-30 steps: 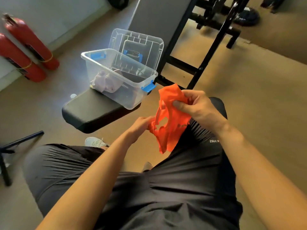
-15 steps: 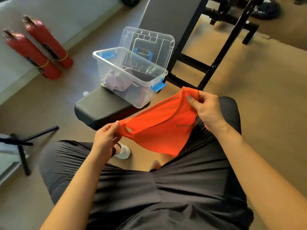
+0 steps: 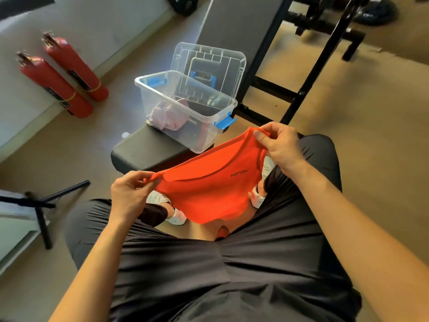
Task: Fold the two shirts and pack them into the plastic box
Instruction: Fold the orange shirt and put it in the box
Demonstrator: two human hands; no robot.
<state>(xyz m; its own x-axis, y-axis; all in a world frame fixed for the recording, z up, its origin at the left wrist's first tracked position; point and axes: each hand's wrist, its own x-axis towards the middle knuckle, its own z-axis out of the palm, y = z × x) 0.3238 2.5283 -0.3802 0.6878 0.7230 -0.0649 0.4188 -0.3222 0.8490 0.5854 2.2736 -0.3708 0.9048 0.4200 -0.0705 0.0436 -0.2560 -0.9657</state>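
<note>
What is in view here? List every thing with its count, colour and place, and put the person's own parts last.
box: one, clear with blue clips, open, on the bench end
pink garment: one, pale pink, inside the box
lid: one, clear with a blue handle, propped behind the box
bench: one, black, ahead of the person
fire extinguishers: two, red, lying at the wall, far left
orange shirt: one, held spread above the knees
stand: one, black, on the floor at left
shoes: two, white, under the shirt
shorts: dark grey, on the lap
hands: left hand and right hand each pinch a shirt corner
</note>
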